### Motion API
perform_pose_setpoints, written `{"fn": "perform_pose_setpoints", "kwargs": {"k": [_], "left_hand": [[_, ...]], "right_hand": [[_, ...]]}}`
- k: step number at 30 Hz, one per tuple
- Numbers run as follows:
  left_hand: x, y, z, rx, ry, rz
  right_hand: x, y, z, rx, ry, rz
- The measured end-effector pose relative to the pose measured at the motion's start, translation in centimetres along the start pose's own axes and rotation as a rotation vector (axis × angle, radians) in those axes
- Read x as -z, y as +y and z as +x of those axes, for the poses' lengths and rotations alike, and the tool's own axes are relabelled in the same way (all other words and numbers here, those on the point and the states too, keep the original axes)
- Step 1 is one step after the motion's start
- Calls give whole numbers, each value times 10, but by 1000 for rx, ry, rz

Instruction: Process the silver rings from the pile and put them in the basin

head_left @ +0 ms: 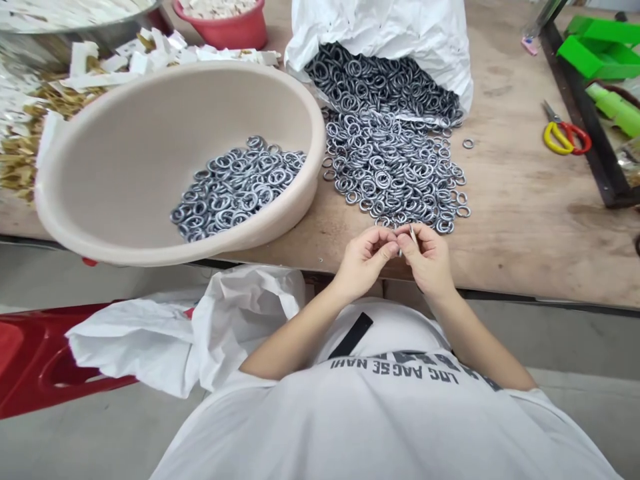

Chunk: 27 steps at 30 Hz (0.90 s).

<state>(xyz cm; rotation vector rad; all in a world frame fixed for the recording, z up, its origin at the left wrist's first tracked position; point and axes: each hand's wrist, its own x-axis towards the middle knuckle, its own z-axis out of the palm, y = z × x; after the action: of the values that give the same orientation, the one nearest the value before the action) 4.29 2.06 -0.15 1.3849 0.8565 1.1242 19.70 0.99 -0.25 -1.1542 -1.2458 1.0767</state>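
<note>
My left hand (364, 261) and my right hand (425, 259) meet in front of me over the table's near edge, fingertips pinched close together. A thin silver metal piece (413, 234) sticks up from my right fingers. Whatever my left fingers pinch is hidden by them. Just beyond my hands lies a loose heap of grey metal rings (393, 163), spilling from a white sack (400, 33). To my left, a tilted beige plastic basin (103, 143) holds more grey metal rings (235, 190).
The wooden worktable (525, 213) carries red-and-yellow-handled scissors (565, 133), green objects (600, 50), a red bowl (220, 23) of white pieces, and a pile of white and brass pieces (60, 113). A white plastic bag (200, 333) lies on a red surface below the table.
</note>
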Motion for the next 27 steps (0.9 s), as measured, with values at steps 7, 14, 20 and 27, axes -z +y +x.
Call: {"fn": "perform_pose_setpoints", "kwargs": {"k": [7,14,20,27], "left_hand": [[3,-2,2,-110,-10,190],[10,1,7,22,-133,187],[15,-2,7,62,-111,109],[22,-6,8,-67,-76,91]], "right_hand": [[-5,2,4,-13,42,35],[5,-1,8,-66,-111,-3],[13,-3,11,-21,4,-83],[21,-4,-1,346,-177,-545]]}}
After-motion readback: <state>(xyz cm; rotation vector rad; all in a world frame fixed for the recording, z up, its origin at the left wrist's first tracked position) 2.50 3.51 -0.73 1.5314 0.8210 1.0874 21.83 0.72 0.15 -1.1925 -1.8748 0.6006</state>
